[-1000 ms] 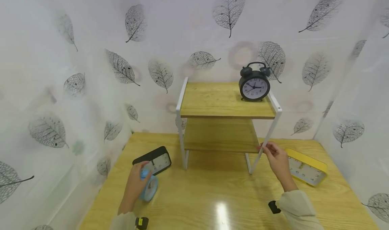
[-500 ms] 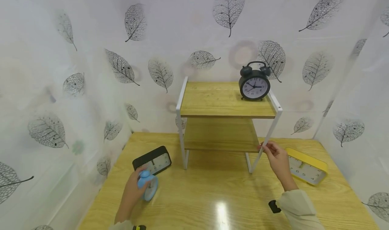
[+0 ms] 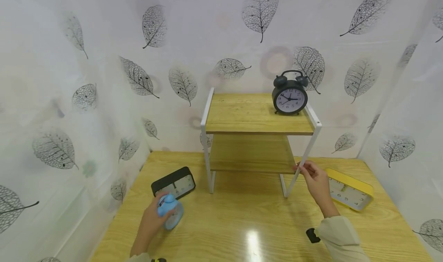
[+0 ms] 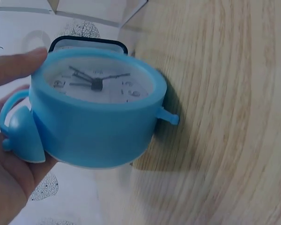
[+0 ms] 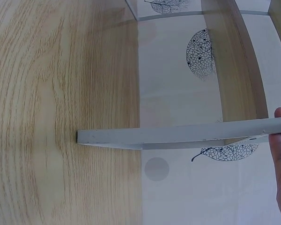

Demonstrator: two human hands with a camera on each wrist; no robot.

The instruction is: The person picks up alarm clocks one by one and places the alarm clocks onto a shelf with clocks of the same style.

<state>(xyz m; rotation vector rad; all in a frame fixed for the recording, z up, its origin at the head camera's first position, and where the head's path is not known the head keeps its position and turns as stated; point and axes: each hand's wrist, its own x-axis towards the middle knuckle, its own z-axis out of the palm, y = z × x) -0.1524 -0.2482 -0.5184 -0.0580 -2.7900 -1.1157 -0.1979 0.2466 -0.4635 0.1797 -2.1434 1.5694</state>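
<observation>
My left hand (image 3: 149,217) grips a light blue twin-bell alarm clock (image 3: 167,205) by its upper part, fingers and thumb around it. In the left wrist view the clock (image 4: 96,126) shows its white dial, a bell and a small foot, close over the wooden table. A black rectangular clock (image 3: 176,184) lies right behind it. At the other side, my right hand (image 3: 316,184) pinches the front right white leg (image 3: 307,151) of a two-tier wooden shelf (image 3: 242,115), near the lower board. The right wrist view shows this leg (image 5: 178,135) and some fingers at its edge.
A black twin-bell alarm clock (image 3: 290,97) stands on the right of the shelf's top board. Beside my right hand sits a yellow rectangular clock (image 3: 350,189) on the table (image 3: 221,219). Leaf-patterned sheeting (image 3: 114,27) surrounds the table at the back and sides.
My left hand has lowered around the blue alarm clock, and the clock has turned and tipped slightly. My right hand and the shelf stay where they were.
</observation>
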